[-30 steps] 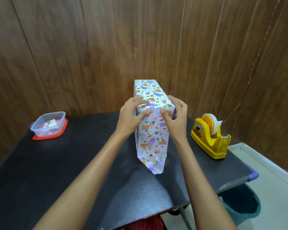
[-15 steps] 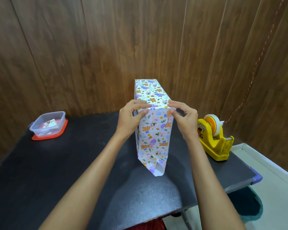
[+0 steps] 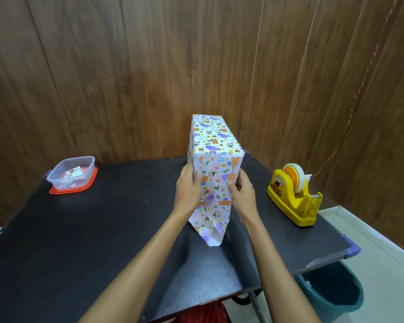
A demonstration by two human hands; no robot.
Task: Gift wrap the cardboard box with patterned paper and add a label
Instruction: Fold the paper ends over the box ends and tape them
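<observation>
1. Head view: the wrapped box (image 3: 216, 145) stands mid-frame on the counter (image 3: 103, 229).
2. The left hand (image 3: 188, 190) and right hand (image 3: 241, 194) each pinch the loose paper end (image 3: 214, 206) in a closed grip.
3. Next, I think: fold it flat, then get the tape holder (image 3: 294, 197) at right.

No legible txt anywhere; tape dispenser (image 3: 293, 198) has cartoon sticker only; wrapping paper (image 3: 214, 176) just animal pics.

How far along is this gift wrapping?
The box already wears patterned paper on top and sides. The left hand and right hand are creasing the near end flap, which is untaped. Left: tape from the dispenser, then the label.
</observation>
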